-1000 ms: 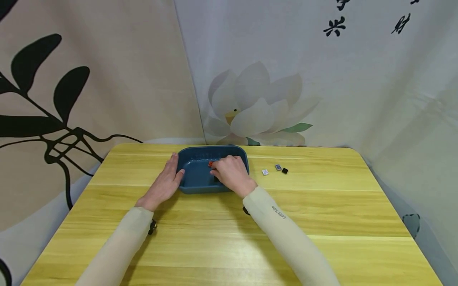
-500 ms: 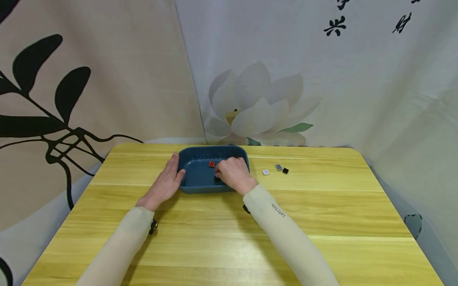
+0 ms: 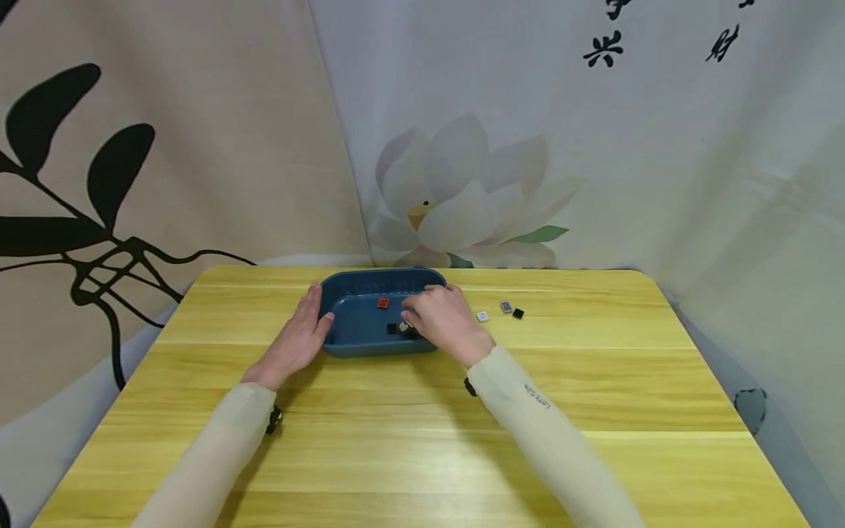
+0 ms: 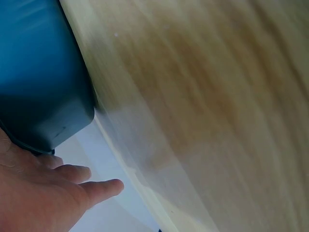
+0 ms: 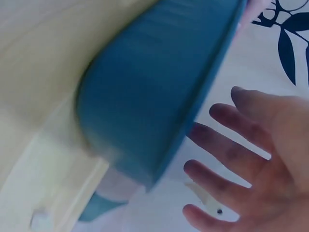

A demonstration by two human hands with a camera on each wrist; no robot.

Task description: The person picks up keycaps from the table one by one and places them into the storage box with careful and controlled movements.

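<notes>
A dark blue rectangular tray [image 3: 359, 318] sits near the table's far edge. My left hand [image 3: 298, 339] rests against its left end, fingers straight along the rim; the left wrist view shows this hand [image 4: 46, 186] beside the tray's corner. Over the tray's right end is my right hand [image 3: 449, 319], its fingers spread and loosely bent with nothing between them in the right wrist view. Below its fingertips lie a white piece [image 3: 404, 327] and dark ones, partly covered by the hand. A black square piece [image 3: 392, 328] and a red square piece [image 3: 383, 303] lie further left in the tray.
Right of the tray, a small white square piece [image 3: 483, 317], a grey one [image 3: 505, 307] and a black one [image 3: 518, 313] lie on the wooden table [image 3: 370, 440]. A printed curtain [image 3: 488, 147] hangs behind the far edge.
My right hand has drawn back to the right and its fingers have opened, uncovering the black and white pieces in the tray. The left hand stays at the tray's end.
</notes>
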